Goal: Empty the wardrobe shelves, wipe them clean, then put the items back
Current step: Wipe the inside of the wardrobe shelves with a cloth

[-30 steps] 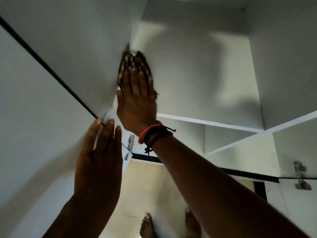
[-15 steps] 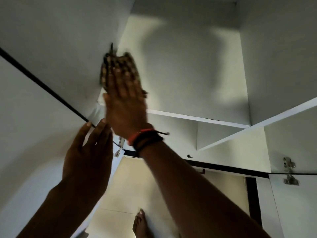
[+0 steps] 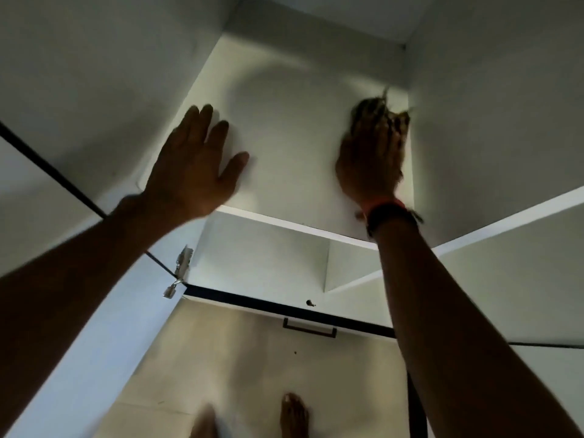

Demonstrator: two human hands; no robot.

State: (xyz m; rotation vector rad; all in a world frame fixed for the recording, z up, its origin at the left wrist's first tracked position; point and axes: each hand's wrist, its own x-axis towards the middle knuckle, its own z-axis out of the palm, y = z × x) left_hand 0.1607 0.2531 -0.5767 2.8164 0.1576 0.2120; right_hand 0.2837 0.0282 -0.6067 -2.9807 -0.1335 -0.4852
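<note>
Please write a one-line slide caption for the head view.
Right hand presses a dark cloth on the white shelf by its right wall; left hand spread open.

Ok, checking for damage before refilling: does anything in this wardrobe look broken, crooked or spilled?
Nothing stands out. The shelf looks plain and unmarked, its front edge straight, with the left hand flat on it and the right hand pressing a cloth; the door hinge looks intact.
</note>
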